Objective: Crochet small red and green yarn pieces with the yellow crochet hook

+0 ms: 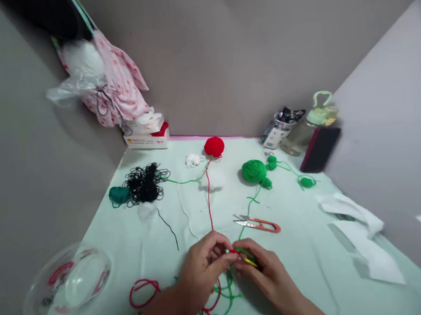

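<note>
Both hands meet low at the middle of the counter (136,238). The left hand (204,268) pinches its fingers together on a red yarn strand (208,198), which runs up to the red yarn ball (214,147) at the far edge. The right hand (264,268) is closed on a small red and green crochet piece (240,252) together with a yellow hook (250,261); the hook tip I cannot see clearly. Green yarn (227,293) loops lie under the wrists. I think the strand should stay lightly tight, and the loops kept away from the snips (259,223) just beside.
</note>
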### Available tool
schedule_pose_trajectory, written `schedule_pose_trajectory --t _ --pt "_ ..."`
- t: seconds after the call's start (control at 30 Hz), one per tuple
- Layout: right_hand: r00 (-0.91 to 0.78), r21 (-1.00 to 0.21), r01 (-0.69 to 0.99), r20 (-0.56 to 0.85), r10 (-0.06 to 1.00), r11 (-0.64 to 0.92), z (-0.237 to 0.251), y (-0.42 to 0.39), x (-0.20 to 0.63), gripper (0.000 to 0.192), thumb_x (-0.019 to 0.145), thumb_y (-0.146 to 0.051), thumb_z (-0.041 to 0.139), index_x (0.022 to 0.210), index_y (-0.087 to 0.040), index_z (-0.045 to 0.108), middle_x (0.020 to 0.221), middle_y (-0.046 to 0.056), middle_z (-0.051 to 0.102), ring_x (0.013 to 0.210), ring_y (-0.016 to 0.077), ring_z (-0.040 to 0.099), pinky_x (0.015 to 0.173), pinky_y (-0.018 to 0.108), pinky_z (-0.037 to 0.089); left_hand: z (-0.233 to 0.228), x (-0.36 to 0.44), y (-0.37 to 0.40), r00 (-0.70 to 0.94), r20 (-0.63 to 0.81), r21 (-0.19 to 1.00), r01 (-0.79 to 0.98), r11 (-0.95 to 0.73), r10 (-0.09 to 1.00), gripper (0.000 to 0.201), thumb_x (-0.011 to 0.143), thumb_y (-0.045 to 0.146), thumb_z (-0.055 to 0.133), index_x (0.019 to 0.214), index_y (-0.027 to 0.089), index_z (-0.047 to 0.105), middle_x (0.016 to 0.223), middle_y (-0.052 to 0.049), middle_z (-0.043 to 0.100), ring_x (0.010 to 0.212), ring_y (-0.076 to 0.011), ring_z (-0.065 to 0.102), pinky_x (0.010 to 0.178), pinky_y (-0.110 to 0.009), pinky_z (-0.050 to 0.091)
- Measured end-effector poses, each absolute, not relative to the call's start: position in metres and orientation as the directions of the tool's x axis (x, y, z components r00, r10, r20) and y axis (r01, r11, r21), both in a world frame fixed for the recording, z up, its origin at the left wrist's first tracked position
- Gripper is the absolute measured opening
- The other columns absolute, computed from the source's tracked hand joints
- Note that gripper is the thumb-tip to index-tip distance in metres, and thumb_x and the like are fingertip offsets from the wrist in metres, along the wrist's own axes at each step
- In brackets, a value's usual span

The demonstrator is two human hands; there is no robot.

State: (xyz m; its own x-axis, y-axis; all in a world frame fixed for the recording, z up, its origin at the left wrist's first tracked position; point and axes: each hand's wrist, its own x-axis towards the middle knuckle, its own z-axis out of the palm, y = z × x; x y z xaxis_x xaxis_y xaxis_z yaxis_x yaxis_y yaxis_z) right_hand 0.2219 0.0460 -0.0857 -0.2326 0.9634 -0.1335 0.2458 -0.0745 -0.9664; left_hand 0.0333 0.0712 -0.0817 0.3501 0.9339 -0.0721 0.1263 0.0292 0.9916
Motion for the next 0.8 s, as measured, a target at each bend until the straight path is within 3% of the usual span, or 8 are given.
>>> schedule_pose_trajectory --t 0.07,0.13,0.23,0.33,0.43,0.57,0.7,0.8 --pt "-0.230 -0.957 0.279 -0.143 0.963 -0.075 -0.085 0.047 0.222 0.029 0.095 -0.048 0.063 0.094 -0.020 0.070 0.068 0.000 0.064 0.064 0.0166 0.057 0.063 0.028 0.044 -0.076 0.024 0.081 0.310 -0.011 0.979 0.195 -0.053 0.951 0.023 0.090 0.045 0.068 0.091 0.022 0.072 0.084 -0.004 0.077 0.080 -0.0219 0.074 0.077 -0.031 0.060" --pt "-0.196 -0.951 0.288 -0.174 0.965 -0.113 -0.085 0.050 0.223 0.036 0.093 -0.054 0.064 0.090 -0.018 0.069 0.064 -0.001 0.061 0.062 0.0165 0.055 0.062 0.028 0.042 -0.070 0.006 0.099 0.174 0.057 0.942 0.317 -0.110 0.983 0.029 0.089 0.046 0.069 0.109 0.025 0.074 0.120 -0.009 0.077 0.118 -0.0283 0.069 0.107 -0.041 0.052" --pt "-0.150 -0.954 0.246 -0.212 0.966 -0.171 -0.084 0.052 0.227 0.047 0.089 -0.064 0.066 0.091 -0.017 0.069 0.062 -0.001 0.058 0.061 0.0165 0.052 0.062 0.029 0.041 -0.064 -0.031 0.132 -0.128 0.137 0.837 0.546 -0.046 0.982 0.066 0.086 0.046 0.073 0.145 0.021 0.057 0.168 -0.019 0.039 0.160 -0.0366 0.023 0.131 -0.055 0.011" --pt "-0.153 -0.960 0.196 -0.230 0.961 -0.198 -0.082 0.049 0.232 0.050 0.088 -0.067 0.067 0.091 -0.017 0.068 0.061 -0.001 0.059 0.061 0.0170 0.053 0.063 0.029 0.041 -0.068 -0.062 0.159 -0.307 0.154 0.723 0.683 0.105 0.939 0.087 0.089 0.049 0.069 0.162 0.012 0.037 0.176 -0.028 0.012 0.165 -0.0414 0.002 0.128 -0.065 -0.006" --pt "-0.150 -0.962 0.151 -0.251 0.956 -0.229 -0.077 0.044 0.236 0.046 0.088 -0.064 0.069 0.090 -0.018 0.069 0.061 -0.001 0.059 0.062 0.0168 0.053 0.064 0.029 0.041 -0.085 -0.067 0.178 -0.355 0.104 0.638 0.741 0.212 0.929 0.083 0.092 0.051 0.064 0.161 0.013 0.039 0.175 -0.030 0.017 0.164 -0.0469 0.005 0.124 -0.075 0.000" --pt "-0.144 -0.959 0.098 -0.277 0.950 -0.265 -0.070 0.037 0.236 0.043 0.088 -0.063 0.071 0.088 -0.019 0.070 0.059 -0.002 0.058 0.062 0.0161 0.051 0.065 0.029 0.041 -0.103 -0.027 0.201 -0.223 0.043 0.585 0.796 0.157 0.974 0.077 0.092 0.044 0.065 0.156 0.007 0.047 0.171 -0.034 0.028 0.163 -0.0481 0.014 0.124 -0.076 0.004" --pt "-0.183 -0.959 0.085 -0.282 0.942 -0.270 -0.072 0.034 0.235 0.043 0.089 -0.062 0.070 0.086 -0.019 0.068 0.060 -0.002 0.059 0.062 0.0155 0.052 0.065 0.028 0.040 -0.089 0.022 0.222 0.094 0.040 0.628 0.772 -0.098 0.995 0.071 0.091 0.050 0.073 0.156 0.027 0.052 0.164 -0.014 0.052 0.154 -0.0345 0.044 0.126 -0.054 0.031" --pt "-0.195 -0.963 0.095 -0.265 0.944 -0.251 -0.075 0.036 0.239 0.041 0.091 -0.060 0.069 0.088 -0.019 0.068 0.062 -0.002 0.060 0.063 0.0154 0.053 0.066 0.027 0.041 -0.065 0.028 0.233 0.193 0.083 0.653 0.731 -0.200 0.978 0.051 0.099 0.048 0.066 0.146 0.028 0.061 0.150 -0.011 0.065 0.134 -0.0295 0.064 0.115 -0.051 0.048"
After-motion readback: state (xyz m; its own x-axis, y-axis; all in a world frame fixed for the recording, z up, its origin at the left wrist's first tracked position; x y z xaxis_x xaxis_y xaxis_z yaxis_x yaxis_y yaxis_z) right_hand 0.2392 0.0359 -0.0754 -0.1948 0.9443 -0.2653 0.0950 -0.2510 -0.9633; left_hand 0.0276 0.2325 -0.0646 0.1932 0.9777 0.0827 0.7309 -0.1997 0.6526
